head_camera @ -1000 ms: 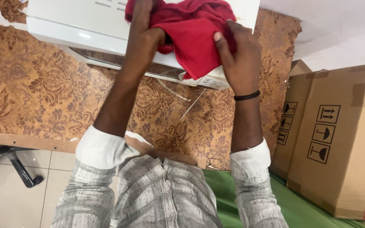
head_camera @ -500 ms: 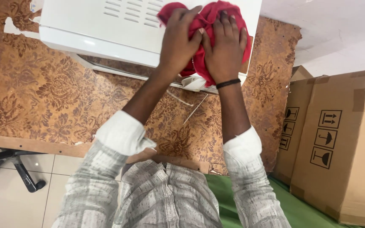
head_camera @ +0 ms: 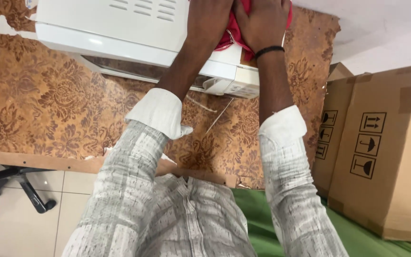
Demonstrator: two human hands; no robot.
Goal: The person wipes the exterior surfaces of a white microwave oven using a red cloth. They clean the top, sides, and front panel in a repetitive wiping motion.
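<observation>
Pressing down with both hands, I hold a red cloth (head_camera: 231,35) against the top of a white microwave oven (head_camera: 134,33) in the head camera's only view. My left hand (head_camera: 210,19) lies flat over the cloth's near side, fingers spread and closed on nothing; my right hand (head_camera: 262,21), a black band at the wrist, lies palm-down just beside it, fingers stretched over the bunched fabric rather than gripping it. The cloth sits at the right end of the oven's top, mostly hidden beneath both palms, one fold hanging toward the front edge.

In my judgement, the wiping goes best with flat palms, even pressure and the loose fold tucked under.

The oven rests on a table (head_camera: 39,109) covered in worn brown floral sheet. Its door appears shut, and I cannot tell what is inside. Two cardboard boxes (head_camera: 381,143) stand at right, taped closed, contents unseen. A chair base (head_camera: 15,183) shows on the tiled floor at lower left.
</observation>
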